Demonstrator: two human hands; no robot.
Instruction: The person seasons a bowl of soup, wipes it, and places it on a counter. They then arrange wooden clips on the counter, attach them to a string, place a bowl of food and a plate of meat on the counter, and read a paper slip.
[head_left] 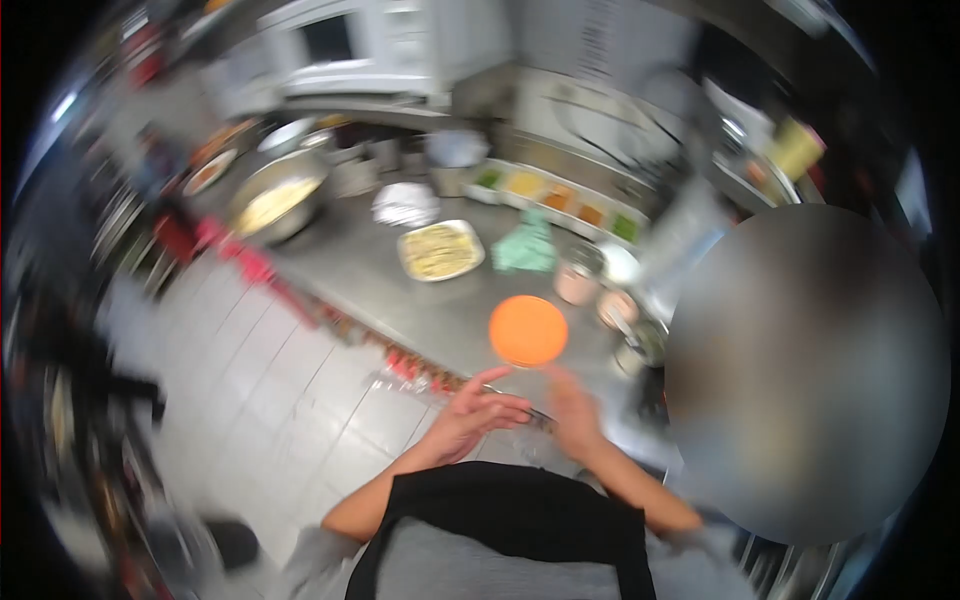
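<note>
Both hands are just in front of the steel counter's edge, close to a round orange lid or plate (528,331) lying on the counter. My left hand (474,415) has its fingers stretched and apart, with nothing in it. My right hand (575,415) is smeared by motion, so its fingers cannot be made out; no held object shows. Beyond the orange disc are a white square dish of yellowish food (440,250), a crumpled green cloth (525,243) and a jar with pinkish contents (579,274).
A large metal bowl of pale food (279,197) stands at the left. A row of topping containers (560,200) lines the back, near a foil-covered item (405,204). Small jars (640,348) stand at the right. A big blurred round patch hides the far right.
</note>
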